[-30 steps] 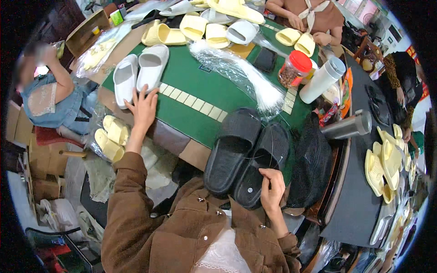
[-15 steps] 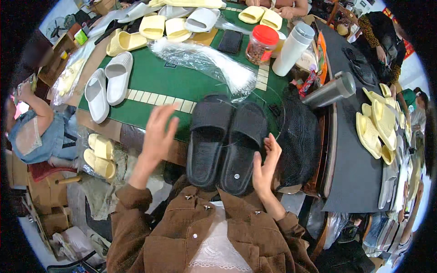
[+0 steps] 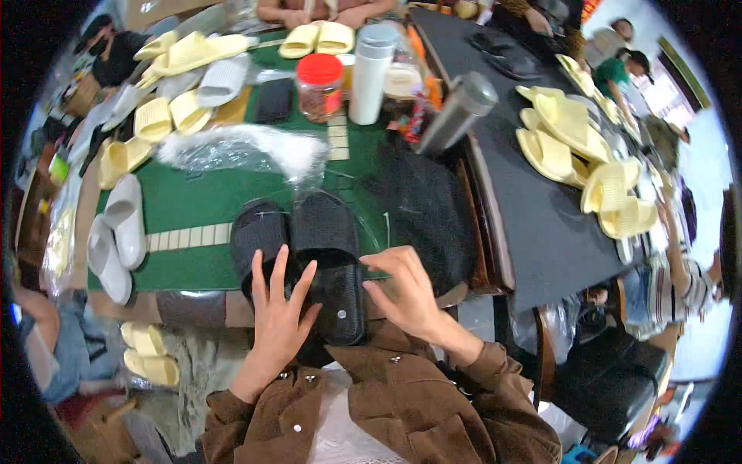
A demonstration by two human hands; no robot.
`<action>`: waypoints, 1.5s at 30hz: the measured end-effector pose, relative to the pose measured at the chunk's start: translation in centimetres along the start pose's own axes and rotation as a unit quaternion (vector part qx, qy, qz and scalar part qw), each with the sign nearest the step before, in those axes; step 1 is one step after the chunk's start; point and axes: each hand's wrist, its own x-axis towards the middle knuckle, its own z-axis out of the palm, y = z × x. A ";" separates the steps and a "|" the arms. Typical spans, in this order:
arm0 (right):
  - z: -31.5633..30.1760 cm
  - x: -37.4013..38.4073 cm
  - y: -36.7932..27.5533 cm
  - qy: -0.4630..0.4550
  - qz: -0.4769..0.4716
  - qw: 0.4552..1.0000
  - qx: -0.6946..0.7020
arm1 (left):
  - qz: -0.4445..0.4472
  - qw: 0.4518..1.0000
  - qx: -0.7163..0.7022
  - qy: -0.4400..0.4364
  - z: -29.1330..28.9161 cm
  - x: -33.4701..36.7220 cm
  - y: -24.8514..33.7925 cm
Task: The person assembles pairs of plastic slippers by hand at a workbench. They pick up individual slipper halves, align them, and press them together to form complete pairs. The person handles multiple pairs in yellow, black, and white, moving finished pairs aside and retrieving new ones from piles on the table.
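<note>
A pair of black slide slippers lies at the table's near edge, toes away from me. My left hand (image 3: 280, 321) rests with fingers spread over the left slipper (image 3: 259, 224), partly covering its footbed. Beside the right slipper (image 3: 328, 232), at its outer edge, is my right hand (image 3: 406, 292); its thumb and forefinger are bent but apart, with nothing visible between them. A small round white sticker (image 3: 342, 315) marks that slipper's heel. Thin clear strands show around the slippers' toes, too faint to make out fully. Beyond them lies a bundle of clear plastic with white strands (image 3: 247, 151).
Grey slippers (image 3: 124, 224) and yellow slippers (image 3: 170, 116) stand at left. A red-lidded jar (image 3: 319, 87), a white bottle (image 3: 372, 76) and a steel tumbler (image 3: 461, 112) are at the back. Black mesh (image 3: 425, 209) hangs right. More yellow slippers (image 3: 568, 131) lie on the dark table (image 3: 495, 201). Several people sit around.
My view has turned right, so the table appears farther left. My left hand has come down onto the left slipper; my right hand has turned inward beside the right one.
</note>
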 end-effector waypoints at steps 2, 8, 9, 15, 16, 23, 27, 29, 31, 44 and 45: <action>-3.2 0.1 -0.3 0.033 0.023 0.997 -0.065 | 0.027 0.999 0.024 0.016 0.9 0.1 -0.3; -14.5 0.0 2.5 0.303 0.156 0.927 -0.157 | 0.025 0.999 0.027 0.035 1.9 -0.3 -0.7; -16.9 -0.6 3.2 0.340 0.201 0.905 -0.156 | 0.038 0.998 0.027 0.038 2.1 -0.2 -0.8; -32.4 -5.9 12.8 0.493 0.128 0.838 -0.195 | 0.046 0.997 0.036 0.045 2.4 -0.1 -1.0; -34.3 -6.7 14.1 0.514 0.140 0.813 -0.233 | 0.042 0.998 0.035 0.044 2.2 -0.1 -1.0; -49.2 -13.1 22.8 0.368 0.257 0.712 -0.539 | 0.027 0.998 0.038 0.035 1.9 -0.1 -0.7; -59.6 -18.9 21.6 0.216 0.178 0.642 -0.714 | 0.050 0.998 -0.015 0.036 3.4 0.7 -1.5; -50.9 -13.9 25.6 0.105 0.342 0.643 -0.677 | 0.009 0.999 0.039 0.033 1.6 -0.5 -0.8; -50.8 -13.4 24.1 0.155 0.242 0.730 -0.620 | 0.015 0.999 0.029 0.030 1.7 -0.5 -0.9; -45.6 -6.7 18.8 0.130 0.488 0.863 0.007 | 0.034 0.997 0.047 0.051 1.8 -0.8 -1.4; -47.4 -8.5 19.0 0.159 0.469 0.863 0.098 | 0.048 0.997 0.036 0.050 2.0 -0.4 -1.4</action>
